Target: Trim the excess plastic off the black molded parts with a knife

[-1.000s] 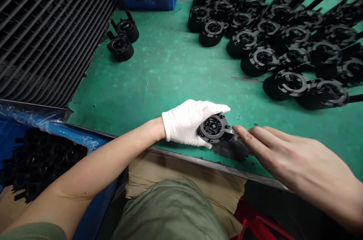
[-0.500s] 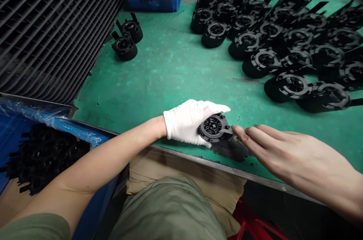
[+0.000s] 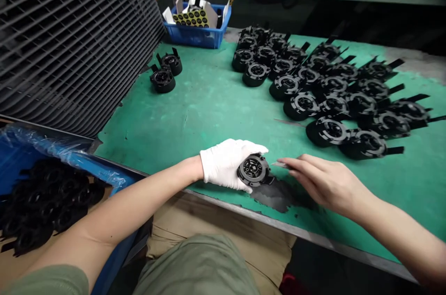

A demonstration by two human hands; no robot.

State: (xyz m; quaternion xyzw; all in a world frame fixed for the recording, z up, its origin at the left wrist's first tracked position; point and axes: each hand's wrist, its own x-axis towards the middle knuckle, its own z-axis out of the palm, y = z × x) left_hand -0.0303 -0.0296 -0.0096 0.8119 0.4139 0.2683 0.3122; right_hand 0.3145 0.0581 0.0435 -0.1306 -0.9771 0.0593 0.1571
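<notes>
My left hand (image 3: 223,165), in a white glove, is wrapped around a round black plastic housing (image 3: 253,170) near the table's front edge. The housing's ringed face, with its spoked centre, is turned up toward me. Just to its right is my bare right hand (image 3: 320,179), its thumb and fingers pinched on a small pointed blade (image 3: 279,164). The blade's thin, pale tip points left at the housing and looks slightly apart from it. Most of the blade is hidden by my fingers.
Several similar black housings (image 3: 301,104) stand grouped on the green table (image 3: 209,109) at right. Two more housings (image 3: 163,80) sit left, beside stacked black grilles (image 3: 69,39). A blue basket (image 3: 195,36) holds a sticker sheet. Black parts (image 3: 45,197) fill a lined blue bin at lower left.
The view has tilted up, showing more of the table's far side. My right hand has drawn slightly away from the housing, and the blade tip now shows clear of it. My left hand keeps its hold.
</notes>
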